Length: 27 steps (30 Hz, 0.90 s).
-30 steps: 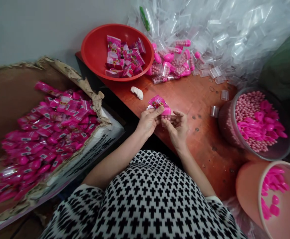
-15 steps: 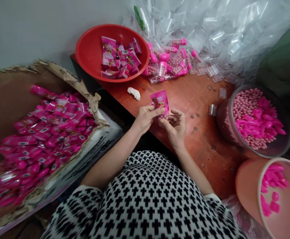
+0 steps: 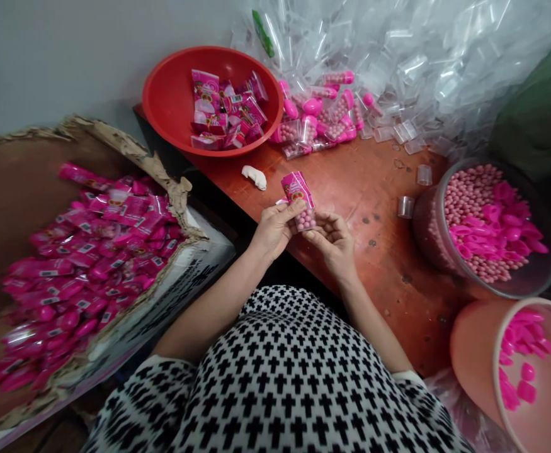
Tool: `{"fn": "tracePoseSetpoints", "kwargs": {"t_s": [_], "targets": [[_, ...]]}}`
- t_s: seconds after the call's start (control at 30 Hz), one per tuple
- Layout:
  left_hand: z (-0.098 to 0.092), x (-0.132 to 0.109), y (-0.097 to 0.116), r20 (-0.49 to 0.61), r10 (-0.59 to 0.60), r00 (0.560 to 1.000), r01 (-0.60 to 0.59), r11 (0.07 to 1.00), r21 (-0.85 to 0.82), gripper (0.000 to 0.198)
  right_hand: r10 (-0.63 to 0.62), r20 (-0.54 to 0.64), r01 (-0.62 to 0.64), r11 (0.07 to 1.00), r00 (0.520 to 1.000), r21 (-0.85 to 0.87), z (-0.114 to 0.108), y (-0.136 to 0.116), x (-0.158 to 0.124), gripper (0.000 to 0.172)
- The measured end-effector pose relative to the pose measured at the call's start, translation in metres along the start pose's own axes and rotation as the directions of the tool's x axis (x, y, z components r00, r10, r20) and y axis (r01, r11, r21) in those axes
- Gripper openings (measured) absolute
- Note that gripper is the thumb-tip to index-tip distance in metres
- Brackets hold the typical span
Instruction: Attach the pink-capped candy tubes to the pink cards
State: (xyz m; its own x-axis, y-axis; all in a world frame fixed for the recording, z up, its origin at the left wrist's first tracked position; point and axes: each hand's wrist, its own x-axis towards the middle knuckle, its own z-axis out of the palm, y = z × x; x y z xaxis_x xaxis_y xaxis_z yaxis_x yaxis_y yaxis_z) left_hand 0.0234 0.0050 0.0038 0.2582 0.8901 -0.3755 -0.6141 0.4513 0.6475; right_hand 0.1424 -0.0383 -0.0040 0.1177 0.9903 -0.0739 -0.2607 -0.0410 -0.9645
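Note:
My left hand (image 3: 270, 235) pinches a clear tube (image 3: 306, 219) of pink candy balls, with its thumb laid across the front. A printed pink wrapper (image 3: 297, 187) covers the tube's upper part. At the tube's lower end, the thumb and curled fingers of my right hand (image 3: 335, 246) grip the base. The tube stands roughly upright, tilted slightly, above the edge of the orange-red table (image 3: 336, 182). What the hidden fingers behind the tube touch cannot be seen.
A red bowl (image 3: 162, 119) with pink packets stands behind, beside filled tubes (image 3: 336, 119) and a heap of empty clear tubes (image 3: 426, 69). An open carton (image 3: 199, 251) of wrapped tubes is at left. At right are a tub (image 3: 438, 251) of candy balls and caps and a pink basket (image 3: 473, 358).
The wrapper now sits lower and tilts left, and the candy balls show clearly below it. My right hand's fingers have closed in at the tube's base.

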Motion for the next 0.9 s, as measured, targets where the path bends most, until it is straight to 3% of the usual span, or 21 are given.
{"fn": "tracePoseSetpoints", "kwargs": {"t_s": [0.2,0.27,0.33,0.4,0.43,0.47,0.5,0.53,0.6,0.67,0.73,0.8,0.9], "targets": [[0.002,-0.014,-0.008,0.001,-0.043,0.999,0.043,0.999,0.017,0.028,-0.018,-0.075,0.013,0.998,0.997,-0.066,0.005,0.001,0.008,0.033],[0.0,-0.024,-0.002,-0.024,0.015,1.0,-0.014,0.999,0.034,0.029,-0.003,-0.026,0.002,0.998,1.0,-0.064,0.01,-0.001,0.011,0.035],[-0.006,-0.037,0.013,-0.099,0.147,0.984,-0.143,0.988,0.051,0.03,0.014,0.046,-0.011,0.998,0.999,-0.057,0.014,-0.006,0.014,0.036],[-0.017,-0.05,0.033,-0.236,0.345,0.908,-0.335,0.938,0.084,0.034,0.015,0.082,-0.009,0.998,0.997,-0.067,0.012,-0.012,0.017,0.035],[-0.024,-0.054,0.042,-0.319,0.453,0.832,-0.437,0.891,0.126,0.039,0.011,0.08,-0.004,0.997,0.997,-0.081,0.01,-0.014,0.019,0.033],[-0.032,-0.055,0.049,-0.38,0.532,0.757,-0.5,0.846,0.187,0.045,0.005,0.067,0.002,0.995,0.998,-0.099,0.006,-0.017,0.021,0.032],[-0.039,-0.054,0.053,-0.39,0.567,0.725,-0.501,0.823,0.266,0.049,0.0,0.047,0.005,0.993,0.999,-0.118,0.001,-0.018,0.024,0.03],[-0.045,-0.05,0.054,-0.373,0.595,0.712,-0.489,0.801,0.346,0.051,-0.003,0.025,0.007,0.991,1.0,-0.137,-0.003,-0.019,0.026,0.029],[-0.054,-0.034,0.046,-0.232,0.621,0.748,-0.44,0.727,0.527,0.051,-0.007,-0.004,0.006,0.986,1.0,-0.166,-0.009,-0.017,0.029,0.028],[-0.057,-0.01,0.03,0.036,0.587,0.809,-0.408,0.516,0.753,0.044,-0.001,-0.006,0.0,0.983,1.0,-0.184,-0.012,-0.014,0.029,0.029],[-0.055,0.013,0.014,0.214,0.532,0.82,-0.407,0.277,0.87,0.038,0.016,-0.002,-0.016,0.981,1.0,-0.195,-0.013,-0.01,0.028,0.03],[-0.052,0.03,0.002,0.289,0.478,0.83,-0.393,0.132,0.91,0.031,0.042,-0.012,-0.044,0.978,0.999,-0.204,-0.013,-0.006,0.026,0.031],[-0.053,0.041,-0.006,0.31,0.466,0.828,-0.382,0.065,0.922,0.024,0.076,-0.033,-0.081,0.973,0.997,-0.218,-0.015,-0.003,0.025,0.033]]}}
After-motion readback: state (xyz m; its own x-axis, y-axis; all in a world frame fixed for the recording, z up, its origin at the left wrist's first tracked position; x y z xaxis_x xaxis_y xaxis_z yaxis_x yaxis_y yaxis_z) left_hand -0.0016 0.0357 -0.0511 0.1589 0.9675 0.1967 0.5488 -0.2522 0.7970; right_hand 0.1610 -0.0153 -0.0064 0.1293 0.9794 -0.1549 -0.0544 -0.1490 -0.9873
